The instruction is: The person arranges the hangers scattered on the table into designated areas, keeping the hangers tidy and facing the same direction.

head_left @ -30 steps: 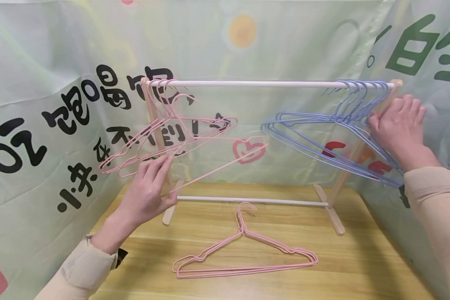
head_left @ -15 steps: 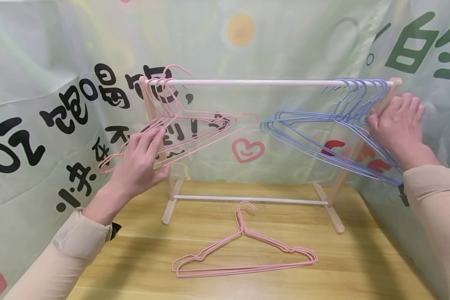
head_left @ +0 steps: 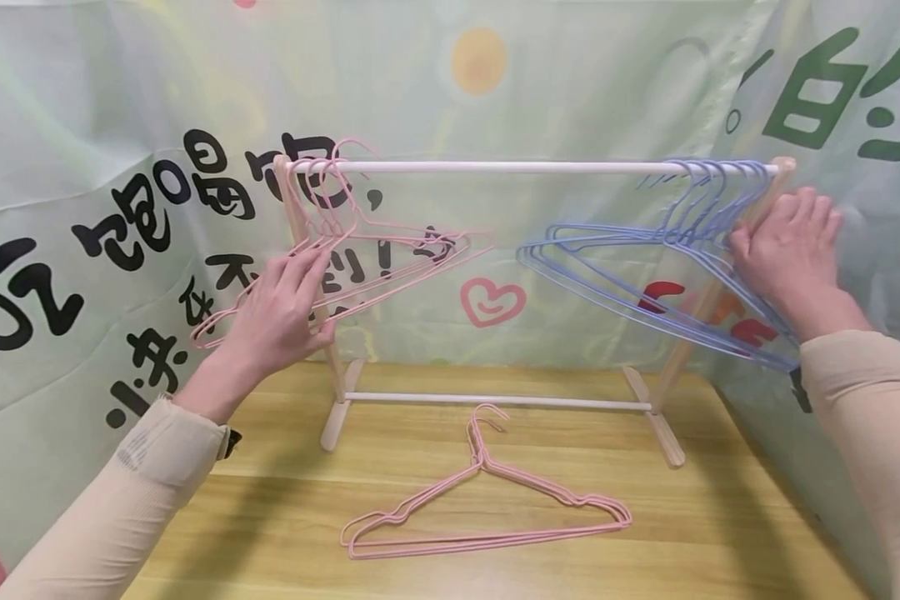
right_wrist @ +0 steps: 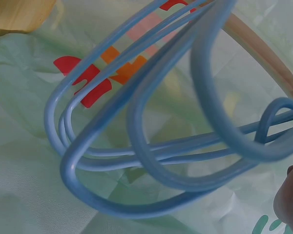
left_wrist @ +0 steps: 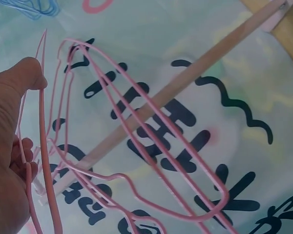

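A pink wire hanger (head_left: 412, 284) is pinched between the thumb and fingers of my left hand (head_left: 281, 308), its hook rising just over the rod's left part. In the left wrist view the thumb presses the hanger's wire (left_wrist: 44, 141). Several pink hangers (head_left: 328, 187) hang at the rack's left end, close behind it. My right hand (head_left: 789, 250) grips the upper part of the right wooden post (head_left: 686, 346), beside several blue hangers (head_left: 645, 239) on the rod. Only a bit of that hand (right_wrist: 289, 197) shows in the right wrist view, past the blue wire loops (right_wrist: 132, 209).
The rack has a white top rod (head_left: 495, 167), a lower rod (head_left: 510, 402) and wooden feet (head_left: 663, 437). More pink hangers (head_left: 532, 481) lie stacked on the wooden table (head_left: 682, 533) in front. A printed cloth (head_left: 592, 83) surrounds it at the back and sides.
My left hand has raised the pink hanger from below the top rod to above it, toward the left, then lowered it slightly. My right hand stays on the post.
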### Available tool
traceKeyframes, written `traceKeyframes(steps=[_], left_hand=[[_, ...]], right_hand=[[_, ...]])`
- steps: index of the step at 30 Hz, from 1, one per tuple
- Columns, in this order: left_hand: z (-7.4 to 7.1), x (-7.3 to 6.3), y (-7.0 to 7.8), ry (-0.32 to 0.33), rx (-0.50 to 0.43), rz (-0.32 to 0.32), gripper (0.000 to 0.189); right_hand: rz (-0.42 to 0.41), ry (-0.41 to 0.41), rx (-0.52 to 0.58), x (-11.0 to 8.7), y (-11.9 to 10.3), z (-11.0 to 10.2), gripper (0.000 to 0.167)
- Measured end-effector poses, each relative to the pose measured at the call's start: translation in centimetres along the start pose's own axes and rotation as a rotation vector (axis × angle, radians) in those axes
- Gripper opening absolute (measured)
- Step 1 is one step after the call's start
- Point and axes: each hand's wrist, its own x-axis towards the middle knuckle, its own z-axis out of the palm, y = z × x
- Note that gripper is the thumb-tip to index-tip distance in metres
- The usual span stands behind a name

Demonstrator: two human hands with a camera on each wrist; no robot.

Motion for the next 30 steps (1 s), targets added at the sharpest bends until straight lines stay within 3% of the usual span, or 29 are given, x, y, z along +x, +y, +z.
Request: traceKeyframes(steps=[21,30], left_hand=[[2.5,-2.8,-1.8,0.038,0.098,0.053,0.093],[3.1,-3.4,-2.0,0.052,0.153,-0.004,0.091]], right_hand=[[-0.003,0.019,0.021,0.0,-0.1,0.2,0.041],[-0.001,0.017,0.021,-0.1,-0.2,0.0,0.042]])
